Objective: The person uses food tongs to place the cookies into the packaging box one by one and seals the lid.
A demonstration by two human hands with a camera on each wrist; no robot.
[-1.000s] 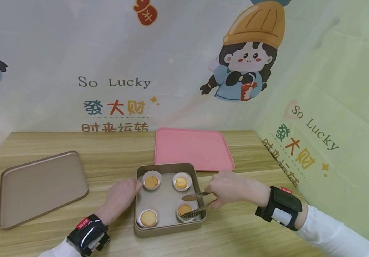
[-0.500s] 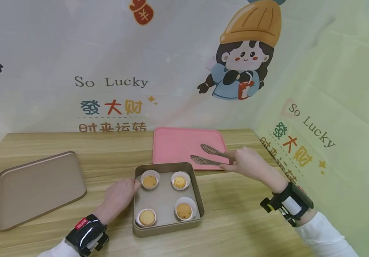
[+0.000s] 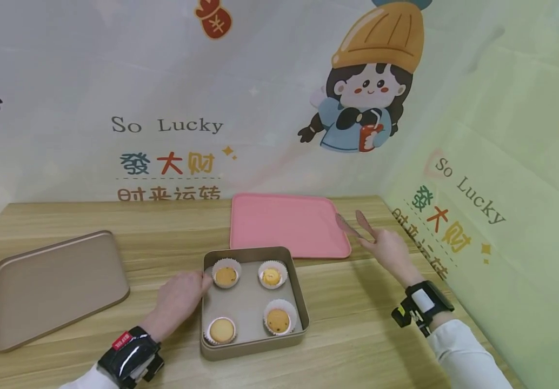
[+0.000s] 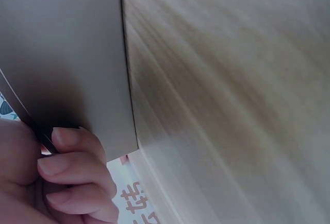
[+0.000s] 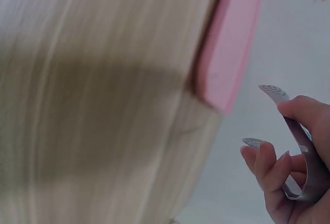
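A square brown-grey baking tin (image 3: 247, 300) stands in front of me. In its corners sit several small cookies in white paper cups, among them a speckled cookie (image 3: 278, 321) and a plain pale cookie (image 3: 222, 330). My left hand (image 3: 177, 300) pinches the tin's left rim. The left wrist view shows the fingers of this hand (image 4: 77, 167) curled over the edge, against the tin's outer wall (image 4: 62, 44). Metal tongs (image 3: 346, 225) are gripped in my right hand (image 3: 391, 251), their arms spread, with nothing between the perforated tips.
A pink tray (image 3: 284, 227) lies behind the tin; the tongs' tips overlap its right edge in the head view. Left of the tin lies a shallow brown tray (image 3: 60, 292). A printed cloth backdrop (image 3: 270, 97) borders the wooden table (image 3: 352, 324).
My right hand has drawn the tongs up out of the tin, leaving the front-right cookie there, and moved them back and right beyond the pink tray. The left hand stays at the rim.
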